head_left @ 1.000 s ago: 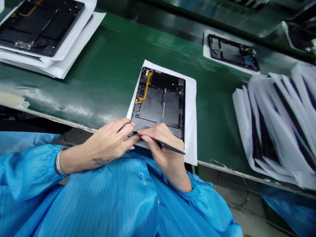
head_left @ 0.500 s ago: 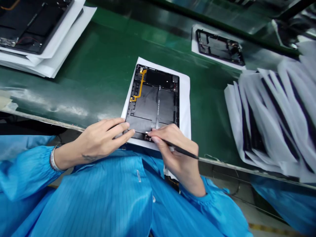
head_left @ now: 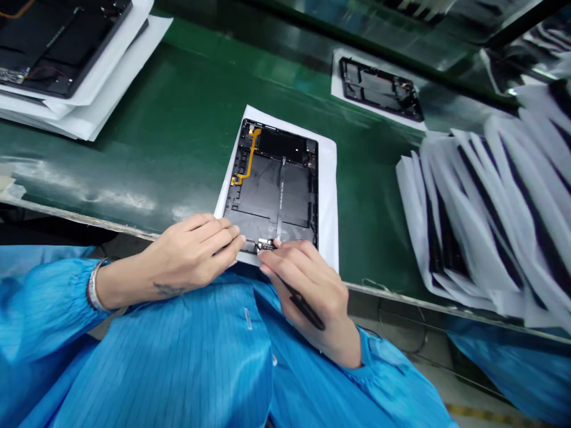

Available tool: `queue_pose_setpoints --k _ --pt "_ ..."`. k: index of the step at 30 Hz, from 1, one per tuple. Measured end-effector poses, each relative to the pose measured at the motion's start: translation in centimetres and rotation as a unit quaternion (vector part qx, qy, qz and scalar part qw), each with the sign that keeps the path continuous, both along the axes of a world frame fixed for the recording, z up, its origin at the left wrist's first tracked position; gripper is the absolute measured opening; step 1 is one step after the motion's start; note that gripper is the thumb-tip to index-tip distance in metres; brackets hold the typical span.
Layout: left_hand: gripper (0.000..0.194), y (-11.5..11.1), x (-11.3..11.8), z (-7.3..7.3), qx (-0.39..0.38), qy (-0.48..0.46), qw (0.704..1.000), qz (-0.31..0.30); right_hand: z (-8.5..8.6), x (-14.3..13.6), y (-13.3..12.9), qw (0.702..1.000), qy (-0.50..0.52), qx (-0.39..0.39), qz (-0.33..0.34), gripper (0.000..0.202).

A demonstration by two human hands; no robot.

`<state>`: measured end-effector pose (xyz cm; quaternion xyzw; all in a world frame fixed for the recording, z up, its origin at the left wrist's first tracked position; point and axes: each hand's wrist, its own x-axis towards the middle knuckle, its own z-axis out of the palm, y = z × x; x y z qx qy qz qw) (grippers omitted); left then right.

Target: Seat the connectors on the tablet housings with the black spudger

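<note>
An opened tablet housing (head_left: 254,202) lies on a white sheet (head_left: 329,196), showing dark grey battery cells, an orange flex cable (head_left: 252,156) and a black strip cable (head_left: 281,193). My left hand (head_left: 191,252) rests its outstretched fingers over the housing's near left corner, gripping nothing. My right hand (head_left: 312,291) is closed around a slim black tool (head_left: 307,308), its tail pointing back across the palm. Right fingertips press at a small circuit board (head_left: 264,244) on the housing's near edge. The tool's working tip is hidden by the fingers.
A stack of housings and white sheets (head_left: 120,77) sits at the left. Another tablet housing (head_left: 381,86) lies on paper at the back right. Several paper-wrapped dark panels (head_left: 473,220) lean together at the right. The green bench's front edge (head_left: 375,291) runs just before my body.
My right hand has turned, so the tool's tail now points down towards me rather than rightwards. The small circuit board shows more plainly. My left hand's fingers have drawn closer together.
</note>
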<state>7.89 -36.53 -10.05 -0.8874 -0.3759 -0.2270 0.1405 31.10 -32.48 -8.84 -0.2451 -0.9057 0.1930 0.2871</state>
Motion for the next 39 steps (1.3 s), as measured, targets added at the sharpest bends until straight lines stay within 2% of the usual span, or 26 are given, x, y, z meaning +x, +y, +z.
queue_pose_setpoints --k 4,8,10,12,14,17,20,22,24,26,28,29,30,32,35,37,39 --pt "0.021 -0.1 -0.4 -0.2 -0.003 -0.008 1.0 -0.005 0.0 0.1 -0.1 1.0 0.004 0.009 -0.009 0.019" --pt "0.009 -0.1 -0.9 -0.5 -0.005 -0.02 1.0 -0.016 -0.3 0.3 0.1 1.0 0.016 0.002 -0.007 0.015" --pt "0.011 0.1 -1.0 -0.5 -0.005 -0.04 0.999 -0.012 -0.3 0.6 0.2 0.999 0.039 -0.005 0.004 0.012" --pt "0.013 0.3 -0.9 -0.4 0.001 -0.047 0.999 -0.016 -0.1 0.8 0.4 0.999 0.05 -0.008 0.012 0.017" --pt "0.014 0.4 -0.7 -0.4 0.013 -0.042 0.999 -0.023 -0.1 0.8 0.6 1.0 0.005 0.006 0.018 0.02" --pt "0.016 0.2 -0.4 -0.6 0.019 -0.03 0.999 -0.018 -0.3 0.4 1.0 0.992 -0.104 0.07 0.013 0.011" --pt "0.015 0.2 -0.9 -0.7 -0.02 -0.058 0.998 -0.013 -0.9 -0.2 1.2 0.985 -0.129 0.115 0.011 0.021" --pt "0.012 1.0 -2.0 -0.3 -0.092 -0.129 0.987 0.034 -1.2 -0.6 1.2 0.986 -0.118 0.122 0.003 0.026" --pt "0.022 2.5 -3.4 0.6 -0.216 -0.229 0.942 0.118 -1.4 -1.2 1.0 0.988 -0.097 0.121 -0.021 0.023" --pt "0.044 4.7 -4.6 1.6 -0.372 -0.325 0.852 0.176 -1.3 -2.0 0.8 0.988 -0.067 0.127 -0.049 0.019" --pt "0.061 7.0 -4.9 2.4 -0.508 -0.393 0.749 0.165 -1.1 -3.1 0.7 0.987 -0.033 0.138 -0.071 0.02" --pt "0.066 8.0 -4.7 2.6 -0.545 -0.412 0.716 0.145 -1.0 -3.6 0.8 0.986 -0.016 0.144 -0.078 0.021" --pt "0.068 8.8 -4.2 2.7 -0.557 -0.423 0.703 0.127 -1.0 -4.1 0.9 0.986 -0.002 0.147 -0.082 0.022" --pt "0.066 10.0 -3.1 2.8 -0.537 -0.423 0.722 0.107 -1.0 -4.8 1.0 0.986 0.021 0.146 -0.081 0.022" --pt "0.053 11.5 -2.7 3.2 -0.463 -0.393 0.782 0.14 -1.1 -4.7 1.2 0.99 0.054 0.124 -0.05 0.022" --pt "0.05 12.6 -4.7 4.5 -0.4 -0.377 0.814 0.189 -1.2 -3.7 1.6 0.99 0.084 0.111 -0.025 0.018" --pt "0.044 13.5 -8.6 6.7 -0.324 -0.366 0.835 0.253 -1.3 -2.1 2.2 0.987 0.113 0.117 -0.014 0.013"
